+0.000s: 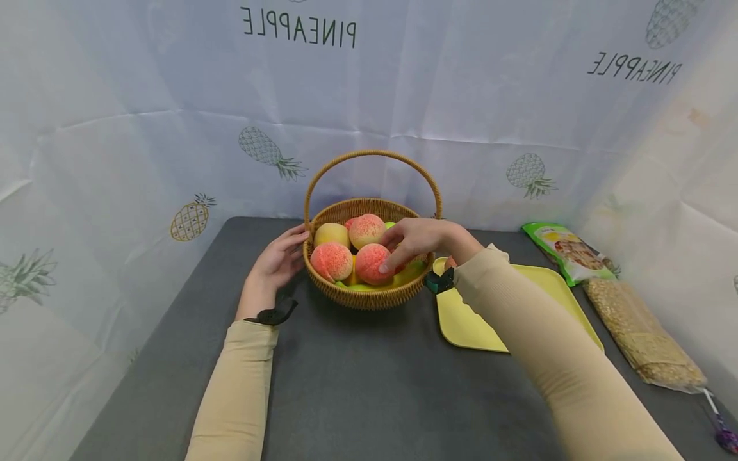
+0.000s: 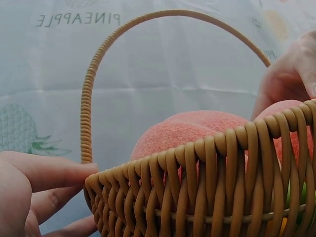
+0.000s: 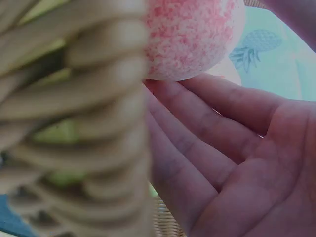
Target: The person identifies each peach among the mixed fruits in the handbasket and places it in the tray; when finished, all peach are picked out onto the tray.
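A brown wicker basket (image 1: 369, 301) with a tall arched handle stands on the dark table, filled with fruit. At its left rim is my left hand (image 1: 278, 261); in the left wrist view the straight fingertips (image 2: 74, 174) touch the wicker. My right hand (image 1: 423, 235) reaches over the basket's right side and grips a pink peach (image 1: 371, 264) between thumb and fingers. Its fingers lie along the underside of the peach (image 3: 192, 39) in the right wrist view. Another peach (image 1: 331, 261), a speckled one (image 1: 367, 230) and a yellow fruit (image 1: 331, 235) sit beside it.
Right of the basket lies a yellow tray (image 1: 478, 330), partly covered by my right forearm, with a small reddish thing (image 1: 450, 262) at its corner. Beyond it lie a green food packet (image 1: 571, 250) and a clear bag of grains (image 1: 642, 333). A pineapple-print curtain (image 1: 369, 83) hangs behind.
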`<state>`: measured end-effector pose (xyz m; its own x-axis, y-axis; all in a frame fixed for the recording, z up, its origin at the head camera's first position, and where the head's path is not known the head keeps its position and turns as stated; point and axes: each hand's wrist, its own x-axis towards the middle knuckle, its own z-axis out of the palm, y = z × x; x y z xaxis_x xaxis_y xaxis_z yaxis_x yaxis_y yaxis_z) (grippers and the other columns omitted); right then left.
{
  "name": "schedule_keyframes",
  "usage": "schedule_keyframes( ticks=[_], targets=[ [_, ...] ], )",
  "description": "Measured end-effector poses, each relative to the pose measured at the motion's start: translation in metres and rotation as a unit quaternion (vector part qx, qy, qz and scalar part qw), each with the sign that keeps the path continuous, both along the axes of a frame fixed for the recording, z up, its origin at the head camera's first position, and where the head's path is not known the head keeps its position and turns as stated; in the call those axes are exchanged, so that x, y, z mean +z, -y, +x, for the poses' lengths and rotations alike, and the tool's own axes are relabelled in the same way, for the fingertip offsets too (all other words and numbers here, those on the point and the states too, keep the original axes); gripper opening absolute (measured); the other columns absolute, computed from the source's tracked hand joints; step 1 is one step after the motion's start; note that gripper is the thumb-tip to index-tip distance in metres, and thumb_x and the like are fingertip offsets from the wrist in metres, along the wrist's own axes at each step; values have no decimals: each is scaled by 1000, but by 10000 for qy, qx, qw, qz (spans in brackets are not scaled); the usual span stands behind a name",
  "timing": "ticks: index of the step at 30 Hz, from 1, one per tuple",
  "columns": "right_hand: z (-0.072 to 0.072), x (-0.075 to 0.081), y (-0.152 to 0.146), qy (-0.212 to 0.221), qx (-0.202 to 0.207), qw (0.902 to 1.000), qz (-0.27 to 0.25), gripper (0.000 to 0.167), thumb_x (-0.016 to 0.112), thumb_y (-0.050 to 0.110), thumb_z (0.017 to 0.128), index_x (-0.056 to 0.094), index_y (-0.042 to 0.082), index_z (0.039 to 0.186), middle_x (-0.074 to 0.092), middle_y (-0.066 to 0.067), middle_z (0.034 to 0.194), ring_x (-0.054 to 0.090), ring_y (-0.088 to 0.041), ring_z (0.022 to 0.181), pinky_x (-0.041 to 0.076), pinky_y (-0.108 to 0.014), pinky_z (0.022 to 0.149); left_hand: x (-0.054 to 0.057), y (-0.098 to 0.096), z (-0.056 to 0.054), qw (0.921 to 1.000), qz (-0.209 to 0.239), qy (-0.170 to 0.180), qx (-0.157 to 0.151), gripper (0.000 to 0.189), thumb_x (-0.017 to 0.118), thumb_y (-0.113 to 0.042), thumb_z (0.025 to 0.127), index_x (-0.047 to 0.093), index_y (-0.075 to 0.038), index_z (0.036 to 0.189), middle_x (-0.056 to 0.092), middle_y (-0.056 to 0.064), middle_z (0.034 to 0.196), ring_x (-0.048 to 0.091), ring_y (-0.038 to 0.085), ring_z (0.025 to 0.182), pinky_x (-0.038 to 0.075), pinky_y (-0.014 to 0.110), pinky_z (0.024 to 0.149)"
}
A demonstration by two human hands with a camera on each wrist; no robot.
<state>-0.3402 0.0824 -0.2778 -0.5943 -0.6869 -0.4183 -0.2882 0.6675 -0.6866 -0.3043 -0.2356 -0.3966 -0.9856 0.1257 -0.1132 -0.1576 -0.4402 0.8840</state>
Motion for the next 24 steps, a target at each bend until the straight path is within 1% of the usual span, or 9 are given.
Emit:
schedule_keyframes(
  ticks=[5,10,13,18,20,24],
  targets=[
    [-5,-3,3,-204,146,9997,78,66,89,38,80,65,16,136,64,-3,129,58,-22,118,52,-38,94,0,0,0,10000,-2,-43,-39,44,58,-19,107,44,-16,149,57,0,131,59,16,116,45,33,95],
    [-7,-3,5,-236,277,9993,-13,62,88,36,81,66,13,135,67,-5,122,63,-24,109,53,-43,94,-1,0,0,10000,22,-23,-64,48,58,-20,107,41,-15,151,55,1,134,57,17,119,44,35,97],
    [-3,1,4,-221,214,9995,-74,60,88,36,79,67,16,131,69,-5,119,64,-25,105,53,-48,94,-1,0,1,10000,7,-40,-81,50,59,-20,107,39,-15,153,54,1,135,57,17,120,43,35,97],
    [1,6,1,-219,80,9995,-227,56,88,37,78,69,19,128,69,-4,118,63,-26,106,50,-54,97,-1,-1,1,9999,19,-55,-90,48,57,-19,108,40,-15,153,54,1,135,56,17,120,43,35,98],
    [2,7,-2,-261,83,9992,-279,56,87,37,79,69,19,129,69,-3,119,63,-25,107,49,-54,98,-1,-1,1,10000,19,-44,-84,47,57,-19,108,40,-15,152,54,1,135,56,17,120,43,35,97],
    [3,10,-10,-400,56,9986,-350,59,85,39,81,66,19,133,69,-1,121,63,-23,110,49,-51,98,0,0,0,10000,11,-24,-50,47,58,-20,108,41,-16,151,54,0,136,56,16,120,43,35,97]
  ],
)
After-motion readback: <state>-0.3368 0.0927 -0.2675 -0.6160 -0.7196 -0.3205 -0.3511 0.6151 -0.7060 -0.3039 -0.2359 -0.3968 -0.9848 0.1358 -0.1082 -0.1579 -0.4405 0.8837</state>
